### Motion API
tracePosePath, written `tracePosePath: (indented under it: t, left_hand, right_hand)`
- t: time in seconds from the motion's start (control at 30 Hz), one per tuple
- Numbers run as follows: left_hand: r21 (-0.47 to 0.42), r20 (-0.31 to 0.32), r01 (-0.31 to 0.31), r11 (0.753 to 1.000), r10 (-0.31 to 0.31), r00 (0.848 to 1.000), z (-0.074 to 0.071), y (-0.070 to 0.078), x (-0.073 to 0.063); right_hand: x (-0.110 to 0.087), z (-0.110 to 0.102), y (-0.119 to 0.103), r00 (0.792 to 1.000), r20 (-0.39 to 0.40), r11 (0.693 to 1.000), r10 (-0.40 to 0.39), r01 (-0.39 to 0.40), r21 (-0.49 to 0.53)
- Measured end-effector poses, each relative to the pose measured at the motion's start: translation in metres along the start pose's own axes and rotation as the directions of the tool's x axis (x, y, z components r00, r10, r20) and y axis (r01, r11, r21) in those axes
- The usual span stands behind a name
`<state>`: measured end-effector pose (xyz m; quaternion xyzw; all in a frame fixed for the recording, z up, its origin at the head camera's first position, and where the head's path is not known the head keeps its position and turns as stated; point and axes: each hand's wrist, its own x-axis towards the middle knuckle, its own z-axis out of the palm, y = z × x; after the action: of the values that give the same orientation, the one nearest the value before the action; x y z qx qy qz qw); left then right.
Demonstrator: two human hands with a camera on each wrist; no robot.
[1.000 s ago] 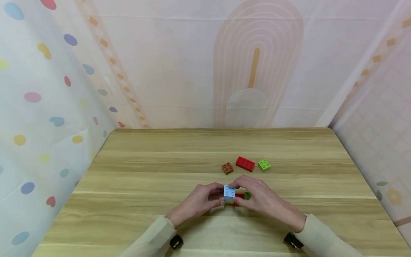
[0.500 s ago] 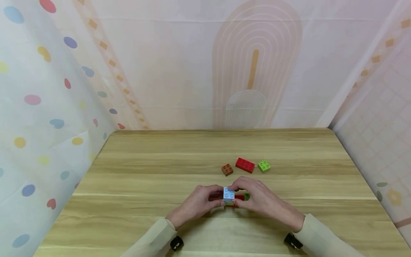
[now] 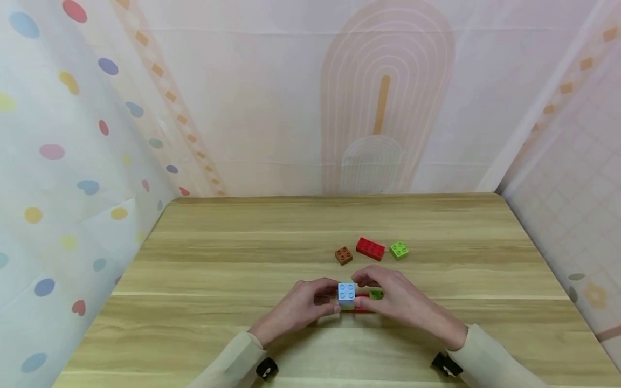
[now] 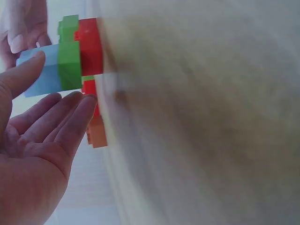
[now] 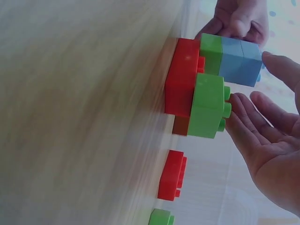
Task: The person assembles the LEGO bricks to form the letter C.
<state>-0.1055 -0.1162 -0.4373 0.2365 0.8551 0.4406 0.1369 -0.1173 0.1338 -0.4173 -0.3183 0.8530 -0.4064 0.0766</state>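
Observation:
Two stacked light-blue bricks sit on a green brick at the left end of a long red brick on the table. Another green brick is fixed on the red brick's right end. My left hand holds the blue bricks from the left, thumb in front and index finger behind. To the right is my right hand, its thumb and fingers spread around the assembly's right part. Its thumb tip is close to the blue bricks in the head view, and nothing is gripped between its fingers.
Behind the hands, a brown brick, a red brick and a lime-green brick lie in a row on the wooden table. Patterned cloth hangs along the table's back and sides.
My right hand has loosened from the blue bricks and shifted slightly right, its index finger lifting away. The left hand has stayed at the bricks.

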Motion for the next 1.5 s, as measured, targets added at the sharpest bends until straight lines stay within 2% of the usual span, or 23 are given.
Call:
tracePosePath:
  t: [0.17,0.27,0.53,0.83,1.0,1.27,1.5]
  left_hand:
    - [-0.060,-0.042,-0.055,0.997,0.052,0.998,-0.005,0.006,-0.001]
    - [-0.074,-0.066,-0.088,0.993,0.083,0.994,-0.006,0.009,-0.001]
    - [-0.087,-0.096,-0.114,0.990,0.106,0.990,-0.002,0.009,0.001]
    - [-0.089,-0.089,-0.099,0.991,0.091,0.992,0.000,0.010,0.001]
    - [-0.058,-0.082,-0.094,0.994,0.089,0.993,-0.003,0.012,0.002]
    - [-0.035,-0.072,-0.062,0.997,0.060,0.996,-0.006,0.012,0.000]
    - [-0.023,-0.071,-0.040,0.999,0.038,0.997,-0.006,0.012,-0.004]
  right_hand:
    - [-0.001,-0.002,0.001,0.999,-0.019,0.999,-0.030,0.029,-0.043]
    - [0.000,-0.002,0.001,0.998,-0.022,0.998,-0.052,0.051,-0.035]
    - [-0.001,0.004,0.001,0.999,-0.010,0.999,-0.052,0.052,0.016]
    - [-0.002,0.006,0.003,0.999,-0.010,0.999,-0.042,0.042,0.022]
    - [-0.001,0.002,0.004,0.999,-0.015,0.999,-0.039,0.039,0.017]
    - [-0.001,-0.008,0.007,0.998,-0.059,0.999,0.007,-0.005,0.036]
    - [-0.004,-0.017,0.012,0.993,-0.113,0.999,0.041,-0.041,-0.001]
